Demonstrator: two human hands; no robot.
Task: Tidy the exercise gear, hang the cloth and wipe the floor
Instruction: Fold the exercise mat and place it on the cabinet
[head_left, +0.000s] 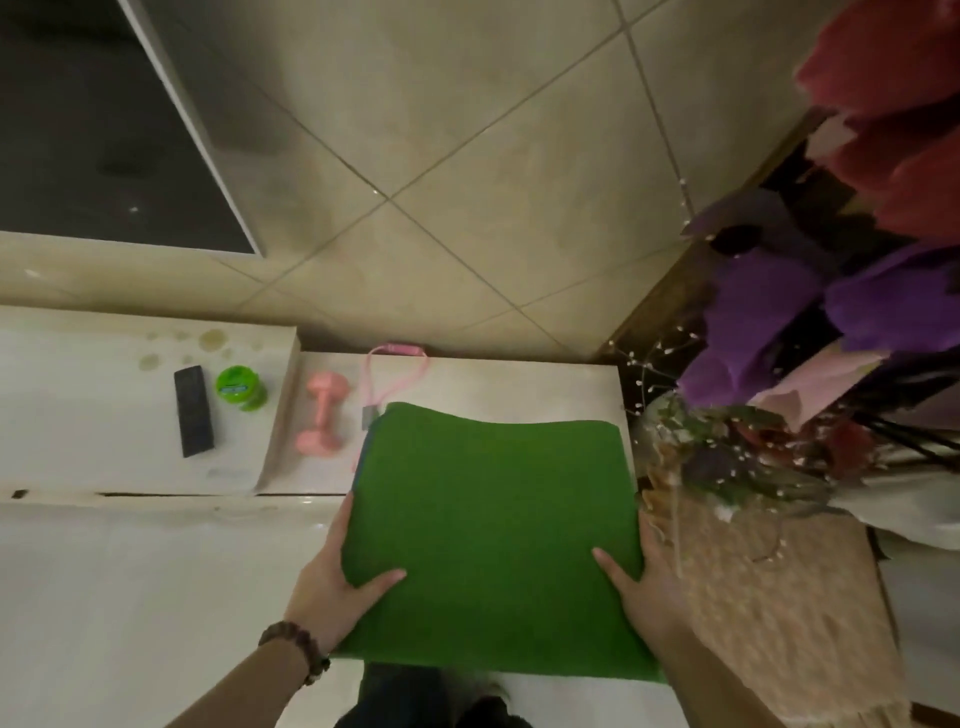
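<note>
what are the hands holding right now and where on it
Both hands hold the folded green mat by its near side edges: left hand on the left edge, right hand on the right, thumbs on top.

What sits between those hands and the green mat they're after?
Nothing visible: the left hand and right hand already grip the green mat by its side edges, thumbs on top, the other fingers hidden underneath.

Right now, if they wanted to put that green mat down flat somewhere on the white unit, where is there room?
Bare room lies on the raised white top left of the black remote, and on the long white front ledge beside the left hand. It is crowded around the pink dumbbell and pink resistance band, and by the flowers beyond the right hand.
</note>
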